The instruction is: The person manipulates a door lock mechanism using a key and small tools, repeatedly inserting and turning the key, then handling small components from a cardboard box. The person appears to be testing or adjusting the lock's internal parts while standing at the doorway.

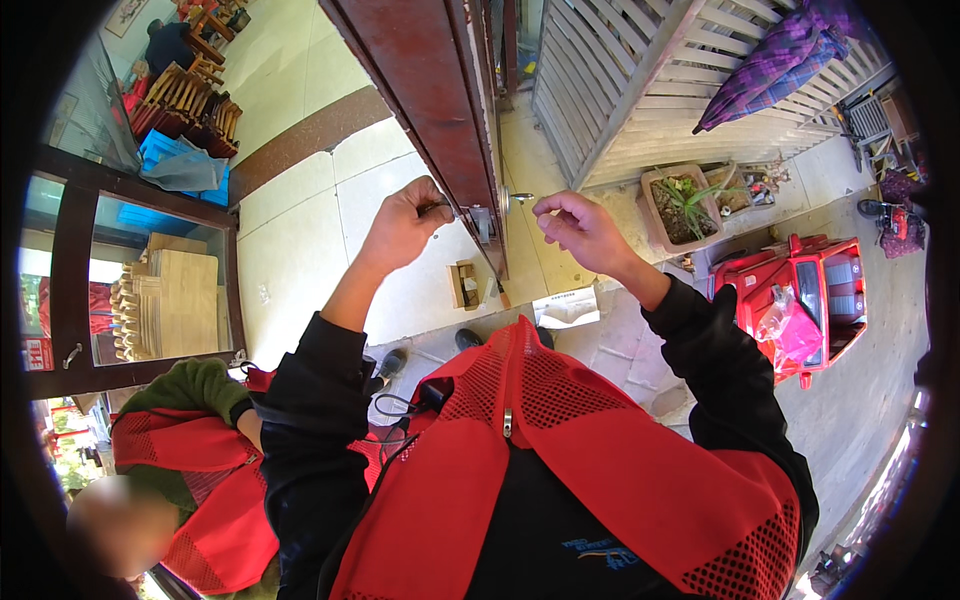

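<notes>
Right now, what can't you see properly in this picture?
All in the head view:
What, if anything, the left hand pinches: hidden by its fingers.
The other person's hand: behind the black sleeve.
The pink bag's contents: covered by its plastic.
The paper's print: too small.
The purple cloth's top: cut off by the dark rim.

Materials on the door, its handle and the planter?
Door: wood or painted metal, can't tell which; smooth dark red-brown surface with a slight sheen. Handle: likely bare metal, silvery with bright highlights. Planter: perhaps fired clay, possibly molded plastic; dull tan-brown, thick rim.
</notes>
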Tool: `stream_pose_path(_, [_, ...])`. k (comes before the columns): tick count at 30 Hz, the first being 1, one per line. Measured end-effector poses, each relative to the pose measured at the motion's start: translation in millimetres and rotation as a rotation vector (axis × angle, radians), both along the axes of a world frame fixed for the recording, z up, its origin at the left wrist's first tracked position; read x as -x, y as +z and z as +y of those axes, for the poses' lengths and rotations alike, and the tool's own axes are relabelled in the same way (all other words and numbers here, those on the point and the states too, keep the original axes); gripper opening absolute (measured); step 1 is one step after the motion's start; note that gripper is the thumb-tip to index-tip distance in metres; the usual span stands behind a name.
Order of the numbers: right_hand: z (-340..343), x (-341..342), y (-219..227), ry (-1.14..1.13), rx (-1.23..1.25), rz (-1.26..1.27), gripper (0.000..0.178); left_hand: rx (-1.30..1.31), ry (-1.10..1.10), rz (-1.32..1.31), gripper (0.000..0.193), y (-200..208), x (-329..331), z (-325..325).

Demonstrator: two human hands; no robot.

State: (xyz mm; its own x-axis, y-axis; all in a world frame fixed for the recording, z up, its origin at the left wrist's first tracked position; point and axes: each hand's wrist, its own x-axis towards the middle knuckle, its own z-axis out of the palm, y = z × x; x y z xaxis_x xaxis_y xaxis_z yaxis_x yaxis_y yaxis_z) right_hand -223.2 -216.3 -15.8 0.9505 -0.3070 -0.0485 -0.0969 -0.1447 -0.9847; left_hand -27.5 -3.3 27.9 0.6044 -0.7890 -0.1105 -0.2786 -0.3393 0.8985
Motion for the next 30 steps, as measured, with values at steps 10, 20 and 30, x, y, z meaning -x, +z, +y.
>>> stream_pose_path(10, [1, -3, -1, 0.014, 0.038, -0.022, 0.023, 0.229, 0.220, 0.471, 0.037, -10, 14, 3])
stream_pose_path(20, [5, 3, 8, 0.021, 0.007, 0.006, 0.023, -0.031, 0.237, 0.953, 0.037, 8, 0, 0])
stream_pose_path(30, [3, 13, 8, 0.015, 0.012, 0.016, 0.023, 0.024, 0.098, 0.652, 0.015, 11, -5, 8])
